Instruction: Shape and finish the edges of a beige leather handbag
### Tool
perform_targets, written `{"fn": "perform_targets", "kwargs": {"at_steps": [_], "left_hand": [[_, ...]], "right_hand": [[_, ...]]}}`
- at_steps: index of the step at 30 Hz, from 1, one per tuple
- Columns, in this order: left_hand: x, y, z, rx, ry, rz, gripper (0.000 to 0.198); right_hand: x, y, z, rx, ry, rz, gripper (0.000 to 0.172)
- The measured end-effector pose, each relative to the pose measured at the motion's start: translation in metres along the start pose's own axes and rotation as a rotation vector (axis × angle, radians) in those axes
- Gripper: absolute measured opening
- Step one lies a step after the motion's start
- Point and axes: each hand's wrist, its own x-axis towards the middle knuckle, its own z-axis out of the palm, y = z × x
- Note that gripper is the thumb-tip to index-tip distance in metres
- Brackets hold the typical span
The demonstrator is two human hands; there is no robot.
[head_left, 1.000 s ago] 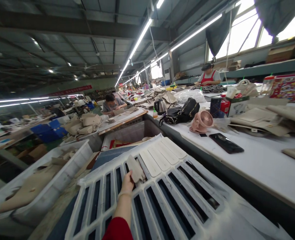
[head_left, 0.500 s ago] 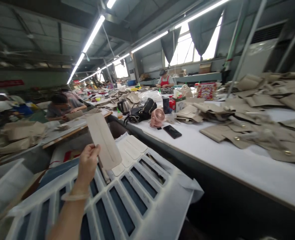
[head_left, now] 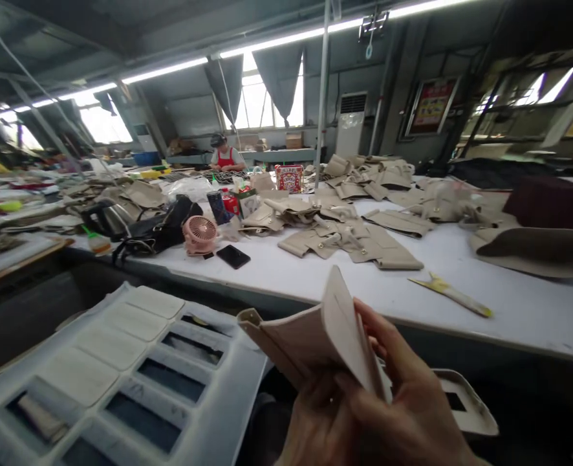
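In front of me, my left hand (head_left: 318,414) grips a folded beige leather-like piece (head_left: 296,340) from below, its fingers partly hidden under it. My right hand (head_left: 403,388) is closed on the right side of the same piece, fingers behind and thumb in front. One pale flap of it stands upright, and small holes show at its left end. To the left is a white slotted tray (head_left: 223,401), with several flat off-white panels (head_left: 112,346) lying in a row on it. Beside my right wrist is an off-white frame-like piece (head_left: 480,414), partly hidden.
A long white worktable (head_left: 306,285) runs across ahead. On it are a phone (head_left: 233,257), a pink fan (head_left: 200,234), a black bag (head_left: 163,226), beige pieces (head_left: 349,243) and a yellow-handled tool (head_left: 454,296). Farther back, a person in a red apron (head_left: 226,158) works.
My view has swung right. My left hand, which held a flat beige panel above the tray, is now lower and to the right, on the folded piece. My right hand has come into view.
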Motion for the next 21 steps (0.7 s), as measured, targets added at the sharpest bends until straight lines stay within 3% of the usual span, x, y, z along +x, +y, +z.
{"fn": "perform_targets", "kwargs": {"at_steps": [2,4,6,7,9,12,15,21], "left_hand": [[0.012,0.017,0.002,0.001,0.067,0.078,0.035],[0.021,0.028,-0.004,0.046,0.308,0.096,0.053],[0.031,0.029,-0.011,0.057,0.510,-0.056,0.075],[0.036,0.027,-0.012,0.021,0.521,-0.178,0.083],[0.044,0.019,-0.011,-0.173,0.362,-0.419,0.094],[0.052,0.008,-0.001,-0.539,0.118,-0.642,0.092],[0.051,0.002,0.011,-0.664,0.086,-0.737,0.080],[0.036,-0.006,0.031,-0.617,0.062,-0.814,0.059]], "right_hand": [[0.007,0.005,-0.038,-0.032,0.025,-0.030,0.076],[0.014,0.012,-0.073,-0.047,0.054,-0.099,0.078],[0.020,0.019,-0.100,-0.097,0.079,-0.163,0.080],[0.022,0.023,-0.109,-0.126,0.083,-0.178,0.081],[0.024,0.030,-0.120,-0.168,0.068,-0.168,0.081],[0.025,0.044,-0.122,-0.172,0.039,-0.141,0.081],[0.027,0.055,-0.119,-0.203,0.036,-0.170,0.083],[0.027,0.070,-0.116,-0.339,-0.009,-0.235,0.083]]}}
